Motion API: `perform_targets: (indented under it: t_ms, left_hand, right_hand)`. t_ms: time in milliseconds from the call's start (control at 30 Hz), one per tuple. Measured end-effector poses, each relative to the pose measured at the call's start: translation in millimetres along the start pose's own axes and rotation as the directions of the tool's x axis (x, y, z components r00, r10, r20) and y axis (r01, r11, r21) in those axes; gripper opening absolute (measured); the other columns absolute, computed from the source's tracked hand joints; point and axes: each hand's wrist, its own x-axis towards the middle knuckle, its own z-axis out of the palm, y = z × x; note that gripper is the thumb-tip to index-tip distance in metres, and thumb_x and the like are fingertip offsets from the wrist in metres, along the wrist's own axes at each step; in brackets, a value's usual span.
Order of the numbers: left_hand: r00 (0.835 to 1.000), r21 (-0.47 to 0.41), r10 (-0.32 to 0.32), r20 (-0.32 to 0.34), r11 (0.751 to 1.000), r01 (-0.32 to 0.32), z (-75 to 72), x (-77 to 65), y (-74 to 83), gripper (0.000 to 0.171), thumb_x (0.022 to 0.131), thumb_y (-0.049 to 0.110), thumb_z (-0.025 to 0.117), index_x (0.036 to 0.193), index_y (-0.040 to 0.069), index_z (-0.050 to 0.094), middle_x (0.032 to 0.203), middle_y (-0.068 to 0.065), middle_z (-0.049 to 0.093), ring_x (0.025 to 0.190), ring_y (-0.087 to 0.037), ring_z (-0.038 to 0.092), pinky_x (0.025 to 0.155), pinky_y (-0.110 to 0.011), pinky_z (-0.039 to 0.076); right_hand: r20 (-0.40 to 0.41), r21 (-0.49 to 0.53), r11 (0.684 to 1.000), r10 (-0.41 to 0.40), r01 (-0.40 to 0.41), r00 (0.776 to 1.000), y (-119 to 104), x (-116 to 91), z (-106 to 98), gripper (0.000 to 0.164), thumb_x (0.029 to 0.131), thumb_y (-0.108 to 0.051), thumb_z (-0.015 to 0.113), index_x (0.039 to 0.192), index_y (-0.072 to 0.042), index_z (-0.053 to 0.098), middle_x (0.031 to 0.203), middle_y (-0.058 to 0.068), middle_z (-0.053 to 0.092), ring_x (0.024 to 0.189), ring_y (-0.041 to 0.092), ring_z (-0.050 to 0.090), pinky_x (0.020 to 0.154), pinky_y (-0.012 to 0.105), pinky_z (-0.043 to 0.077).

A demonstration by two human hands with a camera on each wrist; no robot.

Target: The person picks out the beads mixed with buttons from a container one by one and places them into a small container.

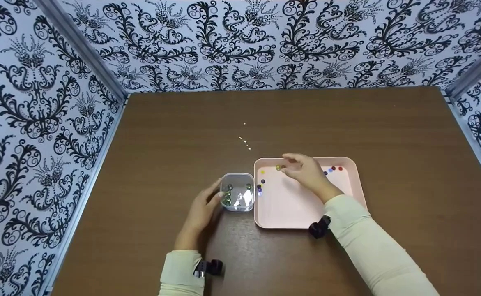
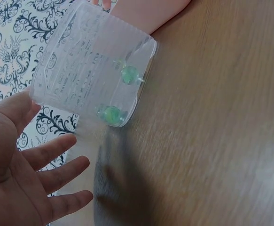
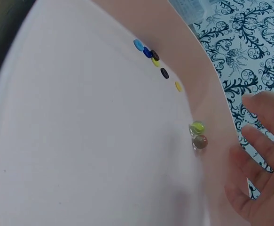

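Note:
My left hand [image 1: 204, 204] rests at the left side of a clear plastic container [image 1: 240, 175], its thumb at the rim. In the left wrist view, the other fingers [image 2: 64, 179] are spread and relaxed. Green glass marbles [image 1: 227, 200] lie inside the container. My right hand [image 1: 306, 172] is over the far part of a pink tray [image 1: 293, 205], fingers loosely bent with nothing visible between them. Near those fingers, against the tray's far wall, sit a yellow-green marble [image 3: 198, 127] and a reddish-brown marble [image 3: 200, 142].
Small buttons, yellow [image 1: 262, 172], dark [image 1: 263, 181] and red [image 1: 340, 168] among them, lie along the tray's edges. The container stands against the tray's left side on a brown wooden table [image 1: 174, 135]. Patterned panels [image 1: 232, 45] border the table.

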Motion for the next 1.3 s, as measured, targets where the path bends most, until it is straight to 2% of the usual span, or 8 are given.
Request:
perform_targets:
  t_ms: [267,500,867,1133,1300]
  left_hand:
    - [1.000,0.015,-0.015,-0.004,1.000,0.015,0.1,0.2,0.4,0.042,0.099,0.020,0.055,0.139,0.010,0.053,0.141,-0.018,0.050,0.134,-0.037,0.041,0.113,-0.052,0.029]
    - [1.000,-0.033,-0.012,0.003,0.999,0.012,0.4,-0.8,1.0,0.043,0.098,0.020,0.056,0.139,0.009,0.052,0.141,-0.019,0.050,0.133,-0.037,0.042,0.113,-0.051,0.029]
    - [1.000,-0.030,-0.008,-0.006,1.000,0.008,-0.3,0.0,2.2,0.042,0.098,0.019,0.056,0.138,0.008,0.053,0.141,-0.018,0.050,0.133,-0.037,0.042,0.113,-0.051,0.028]
    - [1.000,-0.016,-0.029,0.000,0.999,0.029,-0.4,0.0,2.5,0.043,0.098,0.020,0.056,0.139,0.009,0.052,0.142,-0.018,0.049,0.134,-0.038,0.041,0.114,-0.051,0.027]
    - [0.999,-0.018,-0.043,-0.001,0.999,0.043,-0.1,0.1,2.6,0.043,0.098,0.021,0.057,0.139,0.011,0.053,0.142,-0.018,0.049,0.135,-0.037,0.040,0.114,-0.051,0.027]
  right_hand:
    - [0.008,0.045,0.997,0.055,-0.056,0.998,3.4,1.0,0.5,0.042,0.084,-0.014,0.072,0.124,-0.003,0.064,0.123,0.016,0.064,0.112,0.032,0.060,0.096,0.044,0.049]
    - [0.020,0.066,0.995,0.067,-0.069,0.998,5.7,2.1,1.7,0.038,0.085,-0.012,0.072,0.121,-0.001,0.066,0.119,0.018,0.066,0.107,0.031,0.063,0.092,0.041,0.051]
    - [0.051,0.074,0.993,0.083,-0.087,0.995,8.7,5.2,4.3,0.039,0.085,-0.010,0.072,0.122,0.001,0.064,0.120,0.018,0.066,0.112,0.033,0.062,0.099,0.042,0.048]
    - [0.068,0.032,0.996,0.077,-0.079,0.995,7.9,5.8,4.0,0.039,0.085,-0.008,0.071,0.122,0.002,0.064,0.120,0.019,0.065,0.112,0.033,0.062,0.101,0.042,0.046]
    - [0.077,-0.023,0.999,0.045,-0.043,0.996,8.5,5.6,4.0,0.037,0.086,-0.008,0.070,0.121,0.002,0.065,0.117,0.018,0.067,0.111,0.033,0.062,0.101,0.044,0.046]
